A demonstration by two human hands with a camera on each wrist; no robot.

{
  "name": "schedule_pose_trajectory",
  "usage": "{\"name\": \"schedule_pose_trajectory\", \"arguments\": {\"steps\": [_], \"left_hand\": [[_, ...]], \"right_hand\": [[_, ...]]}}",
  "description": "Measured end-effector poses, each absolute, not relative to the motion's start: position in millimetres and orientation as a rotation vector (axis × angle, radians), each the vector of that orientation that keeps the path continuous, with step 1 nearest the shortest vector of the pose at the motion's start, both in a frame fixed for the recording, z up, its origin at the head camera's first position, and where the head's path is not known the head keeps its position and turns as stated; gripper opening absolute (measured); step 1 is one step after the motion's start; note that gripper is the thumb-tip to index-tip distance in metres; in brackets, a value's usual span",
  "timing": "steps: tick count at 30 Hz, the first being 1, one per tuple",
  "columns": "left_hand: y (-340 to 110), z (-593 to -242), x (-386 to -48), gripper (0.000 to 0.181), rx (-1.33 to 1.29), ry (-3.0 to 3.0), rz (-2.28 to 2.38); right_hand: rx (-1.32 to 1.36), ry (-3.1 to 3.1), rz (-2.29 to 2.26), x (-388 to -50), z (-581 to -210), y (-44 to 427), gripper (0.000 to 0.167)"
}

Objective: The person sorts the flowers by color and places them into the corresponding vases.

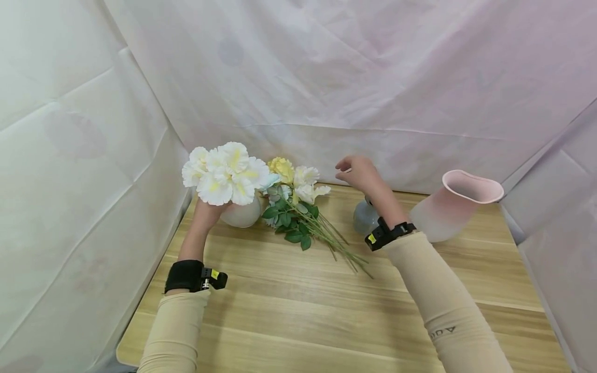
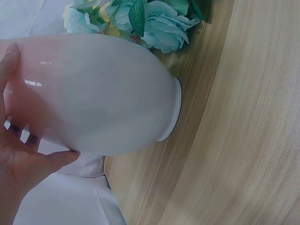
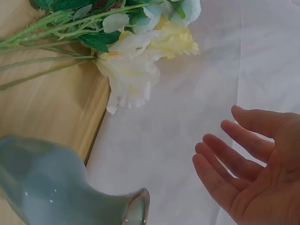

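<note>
At the table's back left, my left hand (image 1: 208,213) grips a rounded vase (image 2: 108,93), pink toward its mouth and white below. In the left wrist view the thumb and fingers lie around its upper part. Large white flowers (image 1: 226,176) with yellow centres hide the vase mouth in the head view. My right hand (image 1: 363,173) hovers with nothing in it, fingers loosely bent and apart. Below and beside it stands a small grey-blue vase (image 3: 42,178) with a narrow neck, partly covered by the forearm in the head view.
Between the hands lies a bunch of artificial flowers: yellow (image 1: 282,169), white (image 1: 306,178) and pale blue (image 2: 166,28), with green stems (image 1: 336,241) pointing toward the front right. A tall pink-and-white vase (image 1: 436,220) stands at the right, beside the right forearm. White cloth (image 1: 303,103) hangs behind the wooden table (image 1: 289,311).
</note>
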State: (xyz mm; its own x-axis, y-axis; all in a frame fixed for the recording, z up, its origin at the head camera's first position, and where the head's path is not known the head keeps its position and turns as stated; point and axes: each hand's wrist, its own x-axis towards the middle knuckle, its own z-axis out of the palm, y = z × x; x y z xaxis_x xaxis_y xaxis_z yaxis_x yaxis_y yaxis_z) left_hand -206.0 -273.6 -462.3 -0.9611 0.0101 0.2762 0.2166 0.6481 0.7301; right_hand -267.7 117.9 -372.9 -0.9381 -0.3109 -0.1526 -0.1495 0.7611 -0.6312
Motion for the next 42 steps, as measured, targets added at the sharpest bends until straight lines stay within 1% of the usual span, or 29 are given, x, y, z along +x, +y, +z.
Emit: {"name": "schedule_pose_trajectory", "arguments": {"steps": [3,12,16,23,29,30,32,36,37,42], "left_hand": [[-274,-463,-206,0.054,-0.180,-2.630,-1.192],[-277,-464,-206,0.057,-0.155,-2.616,-1.226],[-276,-463,-206,0.060,-0.165,-2.612,-1.226],[-275,-462,-205,0.061,-0.194,-2.601,-1.214],[-275,-461,-204,0.059,-0.218,-2.627,-1.143],[-275,-461,-204,0.059,-0.219,-2.628,-1.142],[-274,-461,-204,0.058,-0.202,-2.613,-1.181],[-274,-461,-204,0.058,-0.174,-2.587,-1.239],[-275,-462,-204,0.058,-0.173,-2.589,-1.237],[-275,-462,-203,0.057,-0.187,-2.624,-1.175]], "right_hand": [[-0.365,2.692,-0.978,-267,-378,112,0.035],[-0.381,2.648,-1.033,-257,-402,92,0.031],[-0.398,2.641,-1.026,-255,-420,86,0.030],[-0.324,2.615,-0.925,-255,-456,82,0.032],[-0.323,2.610,-0.936,-252,-477,83,0.027],[-0.356,2.621,-0.964,-256,-488,85,0.025],[-0.352,2.617,-0.972,-255,-495,87,0.024],[-0.277,2.585,-1.009,-251,-509,87,0.027],[-0.225,2.568,-0.992,-246,-505,86,0.028],[-0.177,2.572,-0.947,-240,-519,84,0.031]]}}
